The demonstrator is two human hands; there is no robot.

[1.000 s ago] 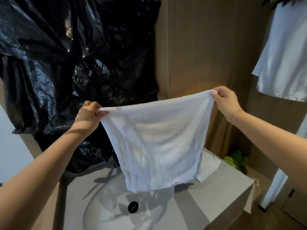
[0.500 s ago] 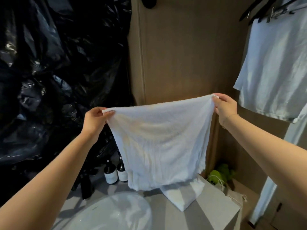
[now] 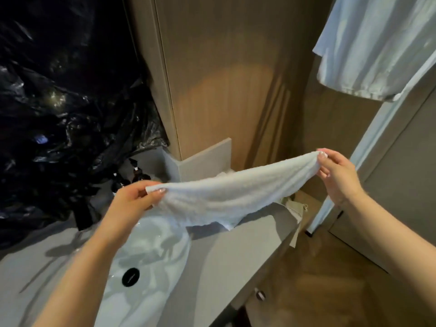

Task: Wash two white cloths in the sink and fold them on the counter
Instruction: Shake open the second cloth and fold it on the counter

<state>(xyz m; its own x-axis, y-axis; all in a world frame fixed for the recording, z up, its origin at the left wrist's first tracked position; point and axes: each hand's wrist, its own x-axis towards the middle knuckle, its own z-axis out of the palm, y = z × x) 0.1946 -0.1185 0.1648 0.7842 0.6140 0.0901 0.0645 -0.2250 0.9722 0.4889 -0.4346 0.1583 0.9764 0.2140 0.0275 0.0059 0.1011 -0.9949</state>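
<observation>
From the head camera, the left hand pinches one upper corner of a white terry cloth between thumb and curled fingers, and the right hand pinches the opposite corner with its fingertips. The cloth spans the gap between the two grips as a sagging band, its right end held higher than its left. Below the line between the grips, the cloth's lower edge droops to a small fold that hangs just over the grey stone counter; whether it touches the surface cannot be told.

Under the left grip lies the white oval sink basin, set into the counter, with a round black drain plug nearer the camera. Beyond the left grip stand dark pump bottles, partly hidden by the hand, against crumpled black plastic sheeting. Behind the middle of the cloth rises a light wood panel with a pale grey upstand at its foot. A little white fabric shows just behind the cloth's top edge, too hidden to identify. Above the right grip hangs a pale white garment. Below the right grip is wooden flooring.
</observation>
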